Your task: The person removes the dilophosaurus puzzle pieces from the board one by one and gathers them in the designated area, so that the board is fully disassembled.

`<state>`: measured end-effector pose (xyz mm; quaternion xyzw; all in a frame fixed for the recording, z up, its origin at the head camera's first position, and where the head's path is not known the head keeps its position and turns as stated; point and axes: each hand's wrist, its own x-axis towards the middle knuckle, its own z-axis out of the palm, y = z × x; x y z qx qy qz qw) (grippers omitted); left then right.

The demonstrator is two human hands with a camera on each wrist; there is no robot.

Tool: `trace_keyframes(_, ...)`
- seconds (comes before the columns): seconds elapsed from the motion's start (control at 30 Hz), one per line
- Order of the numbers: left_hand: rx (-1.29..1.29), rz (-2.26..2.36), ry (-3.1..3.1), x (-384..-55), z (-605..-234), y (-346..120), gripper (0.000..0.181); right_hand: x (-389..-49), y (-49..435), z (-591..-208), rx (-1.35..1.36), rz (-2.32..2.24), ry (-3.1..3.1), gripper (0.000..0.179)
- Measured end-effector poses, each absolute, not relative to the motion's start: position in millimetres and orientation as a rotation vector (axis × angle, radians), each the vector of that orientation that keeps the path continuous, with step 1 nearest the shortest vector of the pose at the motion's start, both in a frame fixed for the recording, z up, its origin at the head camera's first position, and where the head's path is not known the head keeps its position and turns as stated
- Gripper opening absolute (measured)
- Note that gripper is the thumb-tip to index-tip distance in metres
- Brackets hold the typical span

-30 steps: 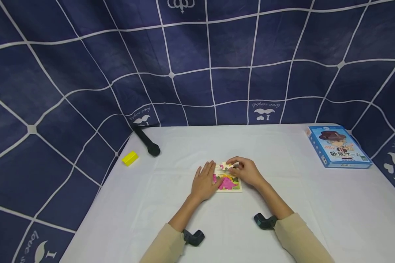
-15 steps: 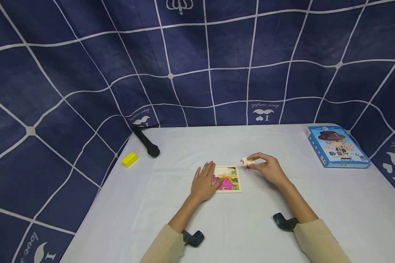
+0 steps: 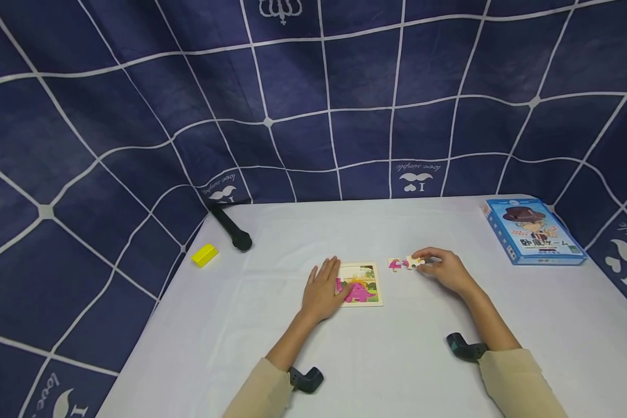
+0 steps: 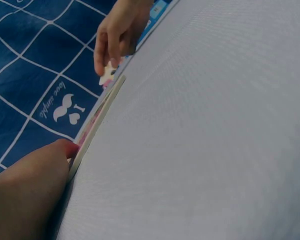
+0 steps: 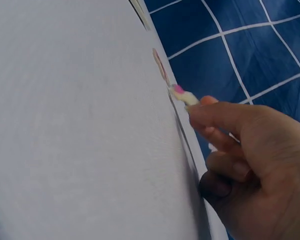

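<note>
In the head view my left hand [image 3: 321,291] lies with straight fingers over the left side of a small framed jigsaw puzzle [image 3: 364,290], its thumb across the pink dinosaur picture. The top part of the frame shows a pale bare strip. To the right of the frame my right hand [image 3: 445,270] pinches a jigsaw piece [image 3: 412,262] between thumb and fingertips. A second puzzle piece [image 3: 394,265], white and pink, lies on the table just left of it. The right wrist view shows the held piece [image 5: 184,94] tilted at the thumb tip, near the tabletop.
A blue game box [image 3: 535,232] stands at the table's back right. At the back left lie a black microphone [image 3: 232,227] and a yellow block [image 3: 205,255]. Dark blue checked cloth [image 3: 303,104] hangs behind the white table [image 3: 303,232].
My right hand has moved right, away from the puzzle frame, with a piece in its fingers. A loose piece now shows on the table beside the frame. My left hand has stayed in place.
</note>
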<state>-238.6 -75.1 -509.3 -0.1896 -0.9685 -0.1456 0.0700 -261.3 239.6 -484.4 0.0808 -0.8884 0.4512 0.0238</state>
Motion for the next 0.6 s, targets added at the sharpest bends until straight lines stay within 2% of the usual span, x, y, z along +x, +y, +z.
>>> trace_keyframes(0.6,-0.566,-0.43,-2.926,-240.6,-511.1,-75.3,0.075,-263.9,243.1,-494.0,0.333,1.174,-2.738,0.02)
